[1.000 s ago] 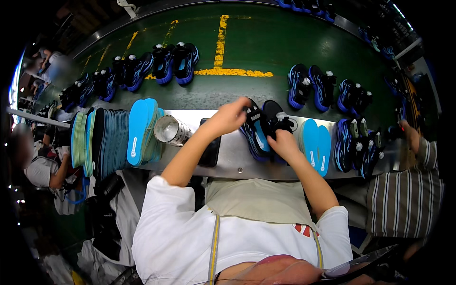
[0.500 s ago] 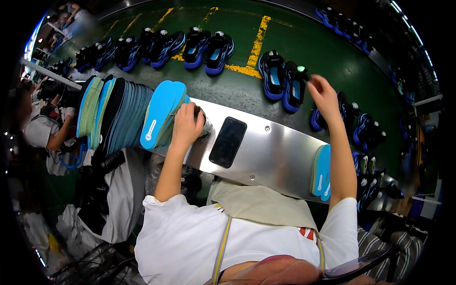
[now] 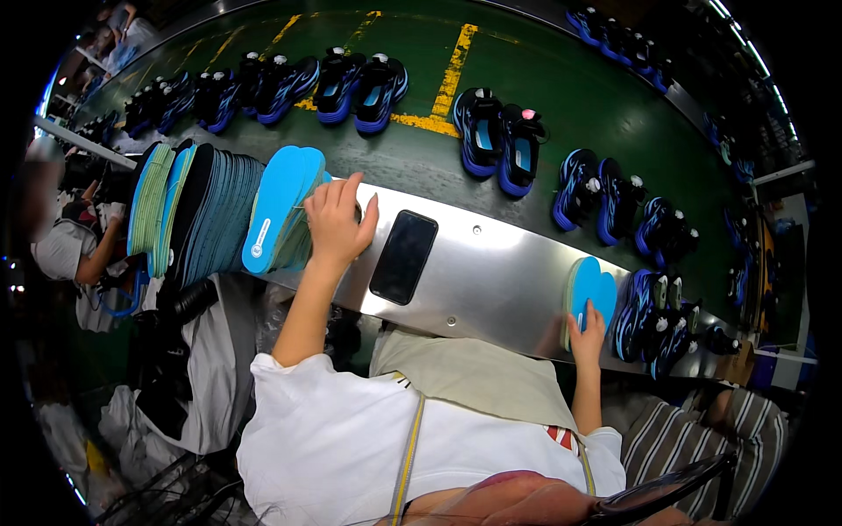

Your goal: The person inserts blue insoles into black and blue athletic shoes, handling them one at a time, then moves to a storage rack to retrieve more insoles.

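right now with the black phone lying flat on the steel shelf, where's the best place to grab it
Probably by its two long edges, from above. The flat black rectangular phone lies face up on the brushed steel shelf, long axis running away from the person, both long edges clear. The left hand is nearest, just to its left.

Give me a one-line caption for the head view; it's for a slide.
Left hand on stacked blue insoles, right hand on an insole pair, beside a shoe-laden green conveyor.

Worktop (image 3: 491,289) centre bare, passable. Black phone (image 3: 403,256) blocks left-centre; insole stack (image 3: 219,215) crowds left end; blue insoles (image 3: 592,294) near right edge.
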A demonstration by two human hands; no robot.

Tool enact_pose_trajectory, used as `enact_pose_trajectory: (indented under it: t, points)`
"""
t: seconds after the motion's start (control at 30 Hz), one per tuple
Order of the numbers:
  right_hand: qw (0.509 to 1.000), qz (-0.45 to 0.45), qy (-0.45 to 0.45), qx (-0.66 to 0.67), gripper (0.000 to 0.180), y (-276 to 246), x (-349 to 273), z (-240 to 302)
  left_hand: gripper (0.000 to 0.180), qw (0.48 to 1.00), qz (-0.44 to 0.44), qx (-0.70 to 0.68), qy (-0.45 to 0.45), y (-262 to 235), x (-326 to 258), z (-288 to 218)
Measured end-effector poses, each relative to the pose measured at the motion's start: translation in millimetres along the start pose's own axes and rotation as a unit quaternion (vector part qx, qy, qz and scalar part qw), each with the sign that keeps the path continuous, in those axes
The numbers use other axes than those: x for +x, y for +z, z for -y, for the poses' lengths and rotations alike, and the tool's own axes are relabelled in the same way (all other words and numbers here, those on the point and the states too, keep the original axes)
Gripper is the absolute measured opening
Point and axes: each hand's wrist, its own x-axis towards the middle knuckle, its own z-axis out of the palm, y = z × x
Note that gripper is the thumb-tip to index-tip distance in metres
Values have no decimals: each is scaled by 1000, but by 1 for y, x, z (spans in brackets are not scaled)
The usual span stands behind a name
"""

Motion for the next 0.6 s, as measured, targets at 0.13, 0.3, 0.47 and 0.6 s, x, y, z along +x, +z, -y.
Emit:
enact_pose_trajectory:
  t: [0.13,0.3,0.47,0.6]
  points:
    - [993,-105,-34,-39,53,18,-3,2,25,985,-21,-163,42,39,36,-62]
    - [979,-182,-39,-81,49,30,1,2,27,920,73,-317,216,146,49,-170]
    - [984,-168,-11,-57,48,25,0,2,53,894,241,-149,348,235,54,-240]
    - [984,-161,7,-74,48,26,-1,3,66,846,416,-56,329,265,73,-276]
